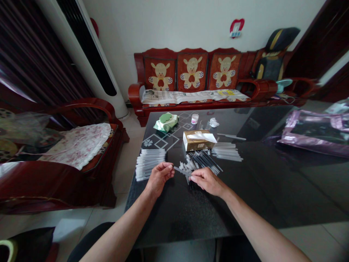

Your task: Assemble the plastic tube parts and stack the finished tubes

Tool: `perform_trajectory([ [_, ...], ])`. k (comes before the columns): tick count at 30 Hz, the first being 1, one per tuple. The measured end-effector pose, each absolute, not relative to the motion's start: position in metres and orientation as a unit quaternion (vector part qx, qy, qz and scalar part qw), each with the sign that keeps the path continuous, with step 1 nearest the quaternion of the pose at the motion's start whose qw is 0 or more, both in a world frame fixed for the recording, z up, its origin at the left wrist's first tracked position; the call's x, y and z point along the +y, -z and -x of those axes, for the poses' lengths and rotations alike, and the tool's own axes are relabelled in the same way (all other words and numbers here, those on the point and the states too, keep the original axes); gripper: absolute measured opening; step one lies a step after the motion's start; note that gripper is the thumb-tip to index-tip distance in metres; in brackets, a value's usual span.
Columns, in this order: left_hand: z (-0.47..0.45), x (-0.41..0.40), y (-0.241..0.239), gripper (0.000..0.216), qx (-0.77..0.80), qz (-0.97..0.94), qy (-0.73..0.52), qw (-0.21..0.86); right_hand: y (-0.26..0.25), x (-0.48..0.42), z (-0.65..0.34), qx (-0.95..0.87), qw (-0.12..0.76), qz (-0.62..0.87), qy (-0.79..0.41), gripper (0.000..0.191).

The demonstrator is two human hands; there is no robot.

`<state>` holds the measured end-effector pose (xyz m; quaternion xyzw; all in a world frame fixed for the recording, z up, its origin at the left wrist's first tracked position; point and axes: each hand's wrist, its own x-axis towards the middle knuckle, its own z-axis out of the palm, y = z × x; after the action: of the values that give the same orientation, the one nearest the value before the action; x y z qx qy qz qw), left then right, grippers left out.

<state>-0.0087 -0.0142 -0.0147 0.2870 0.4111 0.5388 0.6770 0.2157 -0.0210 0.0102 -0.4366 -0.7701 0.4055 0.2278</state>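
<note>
My left hand (161, 175) pinches one end of a slim, translucent whitish tube (178, 170) above the dark table. At its other end, the fingers of my right hand (206, 181) are closed too; whether they grip the same tube or a small piece on it is unclear. Small whitish cap-like pieces (185, 166) lie heaped just behind the tube. Beyond my right hand, thin dark rods (208, 160) are spread in a bundle. A stack of whitish tubes (151, 162) rests left of my left hand, and similar tubes (227, 151) lie farther back on the right.
Behind the rods stands a gold tissue box (198, 144). Farther back are a green wipes pack (166, 122), a small cup (194, 118) and crumpled tissue (214, 122). A purple-edged clear bag (316, 133) lies at the right. The table's left edge (131, 193) is close.
</note>
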Motion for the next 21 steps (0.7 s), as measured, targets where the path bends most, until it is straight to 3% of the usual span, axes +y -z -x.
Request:
perform_trajectory([
  [5, 0.01, -0.013, 0.012, 0.026, 0.417, -0.281, -0.551, 0.667, -0.016, -0.027, -0.207, -0.81, 0.237, 0.445, -0.301, 0.031],
  [15, 0.01, -0.012, 0.014, 0.025, 0.417, -0.253, -0.548, 0.68, -0.017, -0.028, -0.205, -0.817, 0.232, 0.445, -0.284, 0.031],
  [21, 0.012, -0.011, 0.017, 0.027, 0.446, -0.313, -0.574, 0.611, -0.017, -0.018, -0.222, -0.806, 0.243, 0.467, -0.271, 0.034],
])
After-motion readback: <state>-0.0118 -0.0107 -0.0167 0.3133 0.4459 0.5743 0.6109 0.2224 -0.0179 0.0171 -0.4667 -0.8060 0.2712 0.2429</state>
